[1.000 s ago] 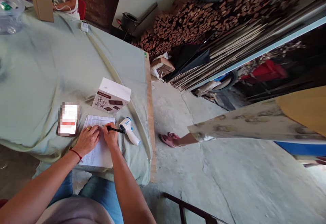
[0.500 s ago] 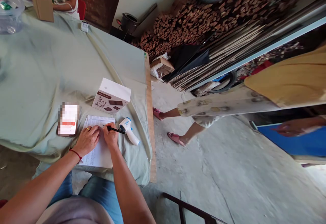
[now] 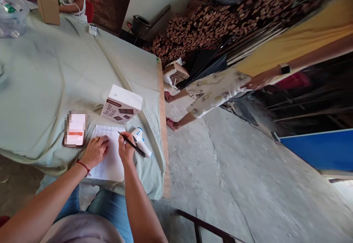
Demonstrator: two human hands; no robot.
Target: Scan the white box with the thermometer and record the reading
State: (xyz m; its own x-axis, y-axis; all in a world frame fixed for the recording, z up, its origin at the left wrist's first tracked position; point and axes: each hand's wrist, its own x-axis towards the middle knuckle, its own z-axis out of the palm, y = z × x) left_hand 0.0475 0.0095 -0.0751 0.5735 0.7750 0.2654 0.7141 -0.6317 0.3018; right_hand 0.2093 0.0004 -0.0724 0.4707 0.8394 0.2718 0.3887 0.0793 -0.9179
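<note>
My right hand [image 3: 126, 150] is closed around a black pen [image 3: 135, 147], its tip raised toward the top right of a notebook [image 3: 114, 162]. The notebook's left part carries handwriting. My left hand [image 3: 96, 151] lies flat on that written side, fingers stretched out and holding nothing. Just beyond my right hand is a white and blue infrared thermometer [image 3: 143, 148], partly covered by the pen and hand. Behind the notebook stands a white box [image 3: 122, 105] labelled "Super Meal". A phone [image 3: 75, 129] with a lit, blurred screen lies left of my left hand.
A green cloth [image 3: 35, 88] covers the table, with a wooden edge [image 3: 162, 143] at right. At the far left are a cardboard box [image 3: 48, 5], a clear plastic tub [image 3: 12, 14] and a seated person. Another person in yellow [image 3: 298, 33] walks beyond the table, near stacked firewood [image 3: 193, 25].
My right hand has moved right, off the middle of the notebook, and the pen is tilted differently. My left hand stays put. The person in yellow has walked farther from me along the table.
</note>
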